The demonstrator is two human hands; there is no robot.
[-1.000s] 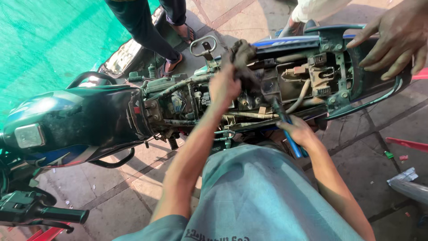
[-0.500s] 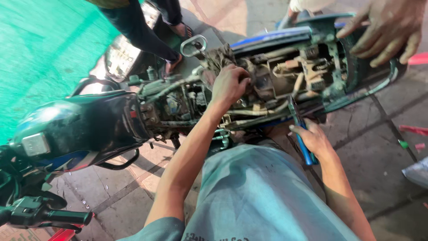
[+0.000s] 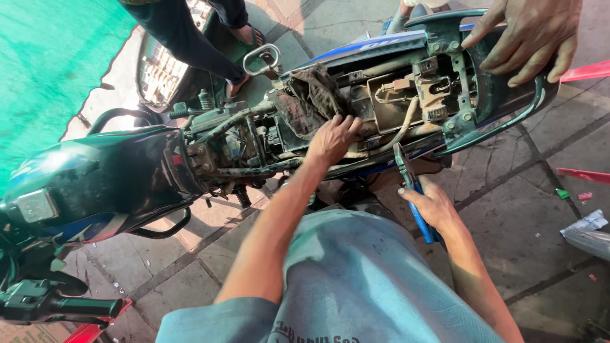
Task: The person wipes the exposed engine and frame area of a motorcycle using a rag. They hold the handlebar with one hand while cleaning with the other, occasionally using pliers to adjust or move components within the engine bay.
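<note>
Far left: a green net (image 3: 44, 70) is covering the ground beside the motorcycle, and a black handlebar end (image 3: 57, 307) is poking into the lower corner. The dark fuel tank (image 3: 95, 174) is lying next, glossy, with its blue trim showing underneath.

Centre: the seat is off and the open frame (image 3: 381, 108) is showing wiring, hoses and a grimy rag (image 3: 311, 95) tucked in behind the tank. The left hand (image 3: 333, 136) is reaching in from below, palm down, fingers curled loosely and pressing against the frame rail just beneath the rag (its grip is not closed round anything that I can make out, only resting on the parts there). A pale cable (image 3: 403, 130) is curving down just right of those fingers.

Right of centre: the right hand (image 3: 432, 206) is closing firmly round the blue handles of a pair of pliers (image 3: 412, 190), with the dark jaws pointing up and touching the lower edge of the frame, near the cable. The pliers are sitting just beside the left hand, the two well within the same stretch of rail.

Upper right: another person's hand (image 3: 527, 38) is resting spread on the tail section (image 3: 508, 101), steadying it. Another person's dark-trousered legs (image 3: 190, 38) are standing beyond the bike at top. Paving slabs (image 3: 508, 222) are lying underneath, with red scraps (image 3: 581, 174) at the far right.
</note>
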